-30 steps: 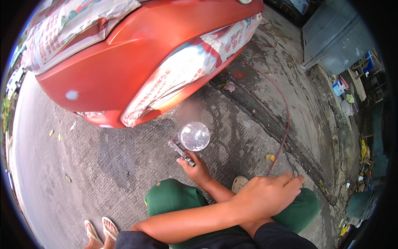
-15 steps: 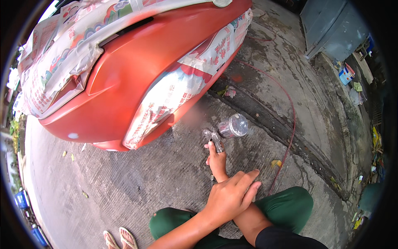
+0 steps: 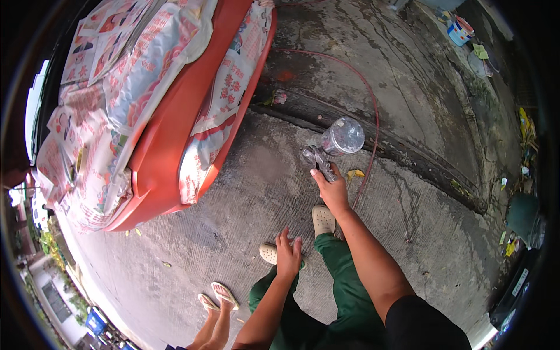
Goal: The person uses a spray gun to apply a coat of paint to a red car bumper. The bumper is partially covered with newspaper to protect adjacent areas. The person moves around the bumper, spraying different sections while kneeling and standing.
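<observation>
My right hand point(image 3: 333, 193) is closed around the handle of a metal paint spray gun point(image 3: 319, 162), which carries a clear, round-lidded paint cup point(image 3: 344, 137). Its nozzle side points left, toward an orange-red car body point(image 3: 165, 153). Between the gun and the car is a stretch of concrete. Sheets of printed masking paper point(image 3: 102, 137) cover much of the car's front and side. My left hand point(image 3: 287, 256) hangs lower, over my green trousers, with its fingers apart and nothing in it.
A thin red hose point(image 3: 375, 105) curves over the concrete, behind the cup and down past my right arm. Another person's feet in flip-flops point(image 3: 224, 294) stand at lower left. A gutter point(image 3: 402, 175) crosses the ground; a white-blue bucket point(image 3: 459, 32) stands far right.
I have gone from a crouch to standing. The car now appears farther left. My left hand has come away from my right forearm; the spray gun stays in my right hand.
</observation>
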The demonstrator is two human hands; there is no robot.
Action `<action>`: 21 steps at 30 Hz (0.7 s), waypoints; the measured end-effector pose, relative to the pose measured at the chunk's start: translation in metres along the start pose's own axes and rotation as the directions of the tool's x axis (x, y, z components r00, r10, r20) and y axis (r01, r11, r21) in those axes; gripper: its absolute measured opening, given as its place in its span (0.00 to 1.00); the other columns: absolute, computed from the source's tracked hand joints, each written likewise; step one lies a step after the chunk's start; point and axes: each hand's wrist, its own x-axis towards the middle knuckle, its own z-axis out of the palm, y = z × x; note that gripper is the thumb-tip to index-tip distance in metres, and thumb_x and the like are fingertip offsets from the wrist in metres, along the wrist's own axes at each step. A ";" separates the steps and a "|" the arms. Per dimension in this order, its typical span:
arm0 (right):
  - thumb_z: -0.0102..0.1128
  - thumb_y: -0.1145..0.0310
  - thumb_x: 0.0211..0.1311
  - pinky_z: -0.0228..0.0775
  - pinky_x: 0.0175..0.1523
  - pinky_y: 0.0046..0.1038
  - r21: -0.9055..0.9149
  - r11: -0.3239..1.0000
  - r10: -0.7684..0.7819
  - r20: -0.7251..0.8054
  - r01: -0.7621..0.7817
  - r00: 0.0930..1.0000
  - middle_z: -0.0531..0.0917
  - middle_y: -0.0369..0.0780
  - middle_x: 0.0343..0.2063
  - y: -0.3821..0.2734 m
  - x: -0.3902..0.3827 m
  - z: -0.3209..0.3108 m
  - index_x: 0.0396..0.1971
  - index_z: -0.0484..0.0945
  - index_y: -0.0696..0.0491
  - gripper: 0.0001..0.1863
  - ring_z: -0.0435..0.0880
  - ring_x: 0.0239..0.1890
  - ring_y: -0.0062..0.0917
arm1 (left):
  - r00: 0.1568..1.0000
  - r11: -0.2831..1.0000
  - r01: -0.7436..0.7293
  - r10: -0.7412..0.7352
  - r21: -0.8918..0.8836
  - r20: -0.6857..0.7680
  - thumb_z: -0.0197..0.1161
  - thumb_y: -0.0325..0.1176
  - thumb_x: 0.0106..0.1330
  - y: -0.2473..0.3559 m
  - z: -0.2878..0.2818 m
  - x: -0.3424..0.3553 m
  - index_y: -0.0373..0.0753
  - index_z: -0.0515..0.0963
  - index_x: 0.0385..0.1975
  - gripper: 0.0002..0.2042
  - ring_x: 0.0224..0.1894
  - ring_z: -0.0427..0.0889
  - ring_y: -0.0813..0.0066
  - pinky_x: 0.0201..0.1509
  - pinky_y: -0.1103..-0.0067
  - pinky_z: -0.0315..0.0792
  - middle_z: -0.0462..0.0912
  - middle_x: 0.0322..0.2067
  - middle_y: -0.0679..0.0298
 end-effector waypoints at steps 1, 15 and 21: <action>0.68 0.48 0.66 0.77 0.43 0.34 -0.029 0.999 0.015 0.005 -0.015 1.000 0.90 0.45 0.35 -0.010 -0.008 -0.030 0.54 0.80 0.51 0.26 0.90 0.38 0.36 | 0.997 0.998 0.015 -0.019 0.055 0.076 0.61 0.37 0.76 0.005 -0.002 -0.030 0.35 0.63 0.70 0.27 0.50 0.81 0.54 0.54 0.65 0.78 0.70 0.60 0.46; 0.67 0.45 0.65 0.79 0.51 0.42 -0.504 0.862 0.093 0.050 -0.055 0.994 0.89 0.46 0.44 -0.062 -0.122 -0.308 0.59 0.79 0.44 0.28 0.87 0.47 0.47 | 0.743 0.965 -0.014 -0.164 0.261 0.649 0.53 0.59 0.76 0.180 0.011 -0.134 0.37 0.56 0.76 0.38 0.74 0.57 0.38 0.77 0.56 0.57 0.53 0.74 0.39; 0.67 0.45 0.65 0.79 0.50 0.42 -0.615 0.788 0.078 0.085 -0.009 0.993 0.89 0.47 0.43 -0.084 -0.065 -0.346 0.58 0.79 0.45 0.28 0.87 0.45 0.46 | 0.735 0.976 -0.142 -0.010 0.168 0.678 0.53 0.55 0.77 0.279 0.015 -0.028 0.38 0.59 0.75 0.35 0.75 0.55 0.37 0.78 0.55 0.55 0.55 0.74 0.41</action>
